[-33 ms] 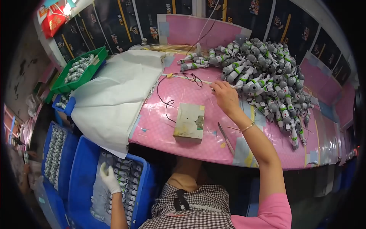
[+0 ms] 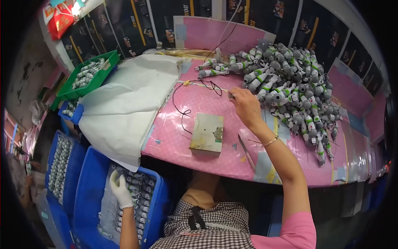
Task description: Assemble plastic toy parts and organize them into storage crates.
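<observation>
My left hand (image 2: 121, 191), in a white glove, is over a large blue bin (image 2: 85, 182), near its left inner side. Its fingers point away from me with a gap between them, and nothing shows in them. Below and beside it lie rows of small white-and-grey toy figure parts (image 2: 143, 197) and a pale plastic sheet (image 2: 108, 203). My bare right hand (image 2: 247, 107) is above the pink table (image 2: 170, 145), at the left edge of a heap of white, grey and green toy figure parts (image 2: 286, 89). Its fingertips pinch a small grey piece (image 2: 231, 95), mostly hidden.
A metal box (image 2: 207, 133) with a black cord stands mid-table, beside tweezers (image 2: 246, 152). White cloth (image 2: 128, 91) covers the table's left side. A green tray (image 2: 81, 89) of parts sits far left, and another blue bin (image 2: 68, 191) stands beyond the first.
My left hand has shifted slightly, its fingers tilting a little farther away. A bit more of the grey piece shows at my right fingertips. The view has moved very slightly.
</observation>
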